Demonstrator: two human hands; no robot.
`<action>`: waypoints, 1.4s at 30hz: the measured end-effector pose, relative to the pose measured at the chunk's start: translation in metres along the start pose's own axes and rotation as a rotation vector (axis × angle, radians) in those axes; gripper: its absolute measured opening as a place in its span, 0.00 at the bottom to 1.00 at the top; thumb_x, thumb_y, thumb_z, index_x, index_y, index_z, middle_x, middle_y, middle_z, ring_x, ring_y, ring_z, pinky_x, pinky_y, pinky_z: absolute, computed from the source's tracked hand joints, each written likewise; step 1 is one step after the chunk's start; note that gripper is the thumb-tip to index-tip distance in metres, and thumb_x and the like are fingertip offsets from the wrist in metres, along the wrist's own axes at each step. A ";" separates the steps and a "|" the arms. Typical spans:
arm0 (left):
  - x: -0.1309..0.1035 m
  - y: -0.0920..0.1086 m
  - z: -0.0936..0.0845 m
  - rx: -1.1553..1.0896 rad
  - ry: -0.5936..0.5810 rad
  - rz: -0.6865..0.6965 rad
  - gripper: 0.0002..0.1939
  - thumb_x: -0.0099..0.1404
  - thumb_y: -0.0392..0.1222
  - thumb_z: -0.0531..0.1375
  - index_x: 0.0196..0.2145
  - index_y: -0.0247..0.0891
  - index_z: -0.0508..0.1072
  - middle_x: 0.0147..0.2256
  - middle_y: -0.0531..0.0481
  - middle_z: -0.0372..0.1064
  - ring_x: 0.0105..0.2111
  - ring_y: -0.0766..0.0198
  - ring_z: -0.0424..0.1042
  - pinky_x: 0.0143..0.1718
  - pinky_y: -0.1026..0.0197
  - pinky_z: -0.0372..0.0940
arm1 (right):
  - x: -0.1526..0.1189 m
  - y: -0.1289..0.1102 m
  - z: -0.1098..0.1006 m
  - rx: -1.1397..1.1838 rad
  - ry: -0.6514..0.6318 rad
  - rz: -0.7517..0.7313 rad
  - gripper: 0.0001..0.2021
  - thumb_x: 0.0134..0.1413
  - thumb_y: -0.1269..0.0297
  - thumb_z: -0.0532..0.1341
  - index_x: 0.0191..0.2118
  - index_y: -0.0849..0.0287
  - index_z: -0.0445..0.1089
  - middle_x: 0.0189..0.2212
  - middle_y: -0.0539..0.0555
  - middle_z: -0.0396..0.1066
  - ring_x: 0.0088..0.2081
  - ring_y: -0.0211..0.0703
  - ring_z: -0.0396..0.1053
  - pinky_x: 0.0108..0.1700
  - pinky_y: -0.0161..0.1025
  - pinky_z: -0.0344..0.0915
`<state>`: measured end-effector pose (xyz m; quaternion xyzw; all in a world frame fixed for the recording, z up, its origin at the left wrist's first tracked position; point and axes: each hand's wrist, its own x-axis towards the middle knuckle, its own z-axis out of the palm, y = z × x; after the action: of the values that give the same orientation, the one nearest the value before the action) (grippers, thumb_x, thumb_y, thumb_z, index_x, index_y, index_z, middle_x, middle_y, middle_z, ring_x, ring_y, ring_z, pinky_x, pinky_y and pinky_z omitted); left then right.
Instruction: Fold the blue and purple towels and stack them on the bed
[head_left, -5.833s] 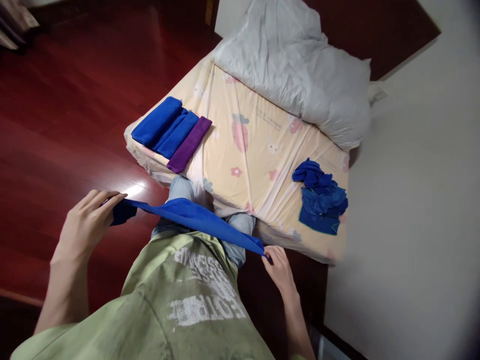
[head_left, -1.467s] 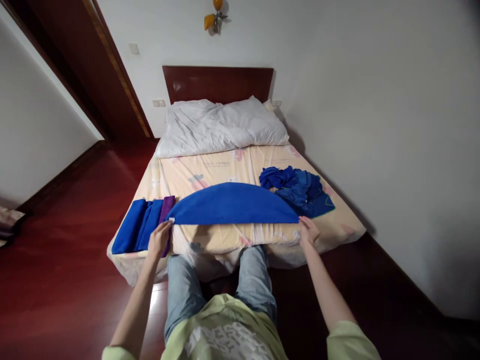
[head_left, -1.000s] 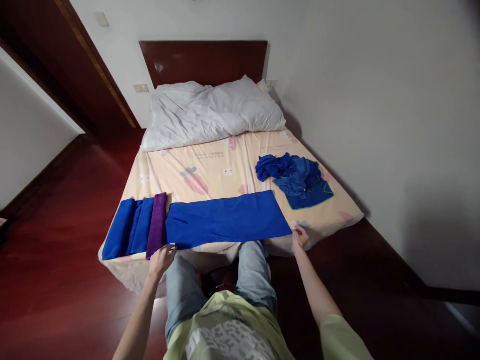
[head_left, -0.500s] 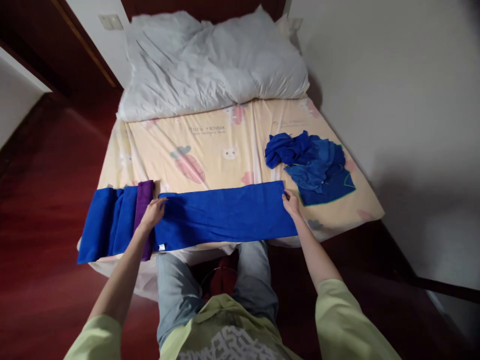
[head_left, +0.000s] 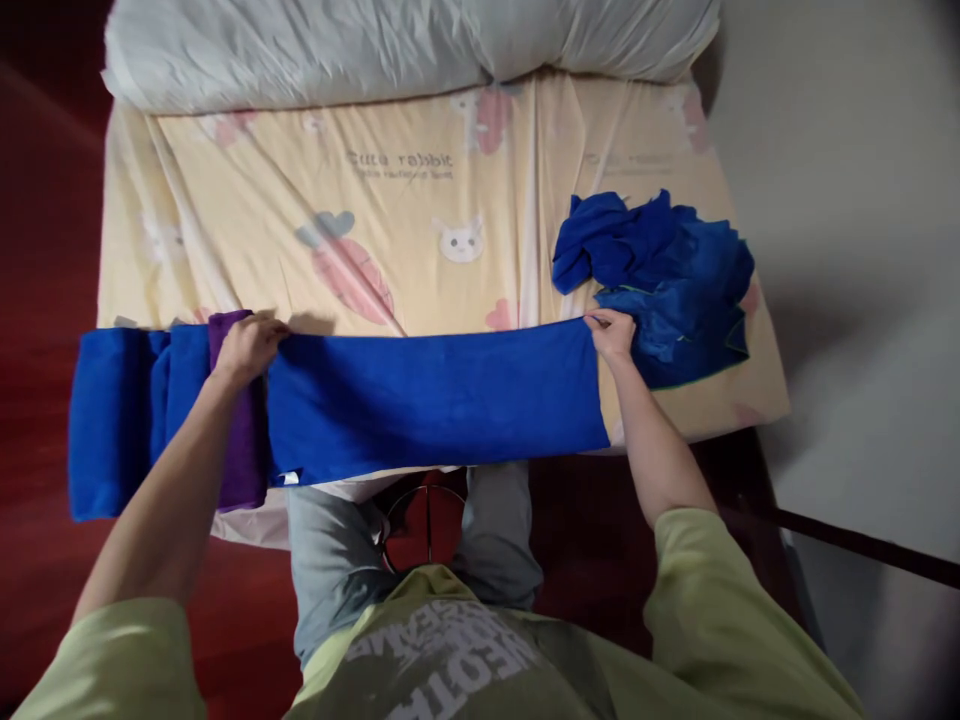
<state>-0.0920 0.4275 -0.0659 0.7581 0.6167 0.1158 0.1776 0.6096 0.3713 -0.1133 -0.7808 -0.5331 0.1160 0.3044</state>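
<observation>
A blue towel (head_left: 442,400) lies stretched in a long folded strip along the bed's front edge, a small white label at its near left corner. My left hand (head_left: 251,348) pinches the far left corner of this towel. At the opposite end, my right hand (head_left: 613,332) grips the far right corner between thumb and fingers. Left of the strip sits a folded purple towel (head_left: 244,440), partly under my left wrist. Beyond it are folded blue towels (head_left: 109,420), partly hidden by my left forearm.
A crumpled heap of blue cloths (head_left: 660,270), some green-edged, lies on the bed's right side. The bed sheet (head_left: 420,260) is yellow with rabbit and carrot prints. A grey-white quilt or pillow (head_left: 390,50) lies across the far end. A wall (head_left: 847,250) stands at the right.
My view has tilted down and come closer to the bed. Both hands still hold the towel's far corners, and the strip looks smoother and straighter.
</observation>
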 end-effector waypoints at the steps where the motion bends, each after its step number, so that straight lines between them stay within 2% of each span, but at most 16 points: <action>1: 0.003 0.005 -0.001 -0.002 0.055 -0.028 0.18 0.73 0.44 0.54 0.39 0.23 0.74 0.39 0.44 0.73 0.42 0.59 0.69 0.59 0.45 0.62 | 0.004 0.000 -0.002 -0.022 0.039 0.027 0.13 0.53 0.65 0.62 0.39 0.69 0.79 0.33 0.62 0.80 0.33 0.45 0.75 0.41 0.41 0.73; 5: 0.009 0.035 0.011 -0.082 0.220 -0.162 0.15 0.72 0.38 0.54 0.46 0.20 0.73 0.49 0.40 0.71 0.48 0.58 0.68 0.62 0.43 0.59 | 0.005 -0.013 -0.001 -0.062 0.166 0.075 0.16 0.60 0.64 0.57 0.45 0.70 0.77 0.40 0.66 0.79 0.40 0.50 0.76 0.48 0.46 0.72; 7: 0.002 0.054 0.024 -0.118 0.299 -0.189 0.18 0.72 0.36 0.54 0.53 0.21 0.71 0.55 0.37 0.67 0.52 0.56 0.68 0.62 0.44 0.60 | -0.010 -0.026 0.003 -0.076 0.187 0.026 0.19 0.64 0.64 0.53 0.52 0.69 0.74 0.47 0.69 0.77 0.46 0.51 0.76 0.53 0.48 0.70; 9: -0.016 0.077 0.039 -0.131 0.367 -0.167 0.24 0.72 0.38 0.54 0.62 0.25 0.64 0.63 0.32 0.58 0.60 0.51 0.63 0.64 0.43 0.58 | -0.039 -0.042 0.007 -0.087 0.176 -0.035 0.24 0.67 0.62 0.50 0.62 0.68 0.65 0.55 0.70 0.72 0.53 0.51 0.73 0.57 0.48 0.69; 11: -0.050 0.102 0.054 -0.123 0.366 -0.096 0.28 0.72 0.42 0.53 0.67 0.30 0.58 0.70 0.33 0.44 0.69 0.48 0.49 0.69 0.42 0.50 | -0.081 -0.056 0.008 -0.105 0.130 -0.113 0.27 0.69 0.59 0.48 0.68 0.66 0.55 0.63 0.69 0.65 0.61 0.50 0.67 0.62 0.49 0.65; 13: -0.098 0.124 0.069 -0.090 0.304 -0.024 0.28 0.74 0.45 0.50 0.68 0.34 0.58 0.72 0.37 0.39 0.72 0.48 0.39 0.71 0.40 0.43 | -0.133 -0.061 0.004 -0.147 0.047 -0.195 0.28 0.71 0.57 0.45 0.71 0.62 0.52 0.68 0.65 0.56 0.69 0.49 0.56 0.67 0.51 0.58; 16: -0.182 0.143 0.087 -0.025 0.158 -0.008 0.30 0.74 0.47 0.49 0.70 0.38 0.54 0.73 0.40 0.37 0.73 0.46 0.36 0.71 0.37 0.40 | -0.209 -0.049 -0.009 -0.223 -0.096 -0.225 0.27 0.71 0.55 0.44 0.69 0.59 0.57 0.70 0.62 0.53 0.72 0.51 0.48 0.69 0.56 0.53; 18: -0.237 0.143 0.096 0.018 0.141 -0.083 0.32 0.73 0.48 0.48 0.71 0.36 0.52 0.73 0.38 0.38 0.73 0.44 0.36 0.70 0.36 0.41 | -0.250 -0.031 -0.022 -0.272 -0.129 -0.169 0.27 0.71 0.54 0.43 0.69 0.59 0.57 0.71 0.61 0.52 0.73 0.52 0.46 0.70 0.60 0.49; 21: -0.302 0.135 0.106 0.055 0.185 -0.209 0.34 0.72 0.46 0.48 0.72 0.35 0.49 0.73 0.37 0.39 0.72 0.44 0.37 0.69 0.35 0.44 | -0.293 -0.006 -0.042 -0.262 -0.030 -0.020 0.29 0.69 0.54 0.43 0.68 0.61 0.59 0.71 0.63 0.51 0.73 0.55 0.44 0.70 0.63 0.48; 23: -0.334 0.131 0.112 0.036 0.192 -0.245 0.35 0.70 0.45 0.49 0.72 0.36 0.49 0.72 0.36 0.41 0.72 0.44 0.39 0.68 0.36 0.50 | -0.318 0.000 -0.049 -0.194 0.078 0.106 0.30 0.67 0.52 0.43 0.66 0.63 0.61 0.70 0.66 0.52 0.73 0.57 0.45 0.69 0.62 0.51; 26: -0.363 0.129 0.119 0.022 0.168 -0.256 0.28 0.68 0.42 0.50 0.65 0.37 0.64 0.68 0.37 0.54 0.70 0.43 0.49 0.66 0.36 0.53 | -0.365 -0.011 -0.042 -0.056 0.164 0.253 0.32 0.65 0.51 0.44 0.64 0.67 0.62 0.67 0.70 0.57 0.70 0.61 0.53 0.67 0.62 0.56; 28: -0.372 0.131 0.122 0.002 0.157 -0.238 0.22 0.67 0.42 0.51 0.55 0.40 0.73 0.63 0.39 0.63 0.67 0.44 0.57 0.66 0.38 0.54 | -0.406 -0.031 -0.026 0.029 0.099 0.265 0.32 0.64 0.50 0.43 0.63 0.68 0.64 0.64 0.71 0.62 0.67 0.60 0.59 0.65 0.60 0.59; 30: -0.374 0.136 0.124 -0.078 0.139 -0.214 0.17 0.67 0.43 0.51 0.47 0.42 0.77 0.55 0.39 0.71 0.60 0.45 0.66 0.63 0.42 0.60 | -0.447 -0.054 -0.007 0.083 -0.067 0.206 0.31 0.65 0.50 0.42 0.61 0.65 0.67 0.60 0.68 0.67 0.63 0.58 0.65 0.64 0.56 0.63; 33: -0.366 0.160 0.130 -0.368 0.026 -0.237 0.16 0.66 0.48 0.53 0.40 0.42 0.78 0.41 0.42 0.77 0.44 0.50 0.76 0.50 0.48 0.69 | -0.490 -0.089 0.012 -0.016 -0.204 0.084 0.31 0.66 0.50 0.44 0.64 0.66 0.64 0.67 0.67 0.59 0.68 0.58 0.56 0.67 0.55 0.58; 38: -0.330 0.240 0.154 -1.109 -0.191 -0.387 0.25 0.58 0.60 0.63 0.42 0.36 0.77 0.23 0.50 0.70 0.24 0.61 0.69 0.31 0.59 0.65 | -0.498 -0.124 0.002 -0.251 -0.344 0.094 0.31 0.67 0.54 0.49 0.71 0.62 0.54 0.72 0.64 0.45 0.72 0.59 0.47 0.69 0.56 0.52; 42: -0.289 0.292 0.166 -1.590 -0.189 -0.547 0.22 0.51 0.57 0.69 0.36 0.37 0.75 0.21 0.54 0.65 0.22 0.67 0.65 0.29 0.63 0.63 | -0.489 -0.132 -0.009 -0.320 -0.418 0.115 0.33 0.67 0.54 0.51 0.72 0.62 0.50 0.73 0.66 0.42 0.72 0.61 0.47 0.69 0.54 0.52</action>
<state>0.1728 0.0731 -0.0840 0.2382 0.4958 0.4043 0.7308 0.3163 -0.0408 -0.0973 -0.8070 -0.5507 0.2062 0.0534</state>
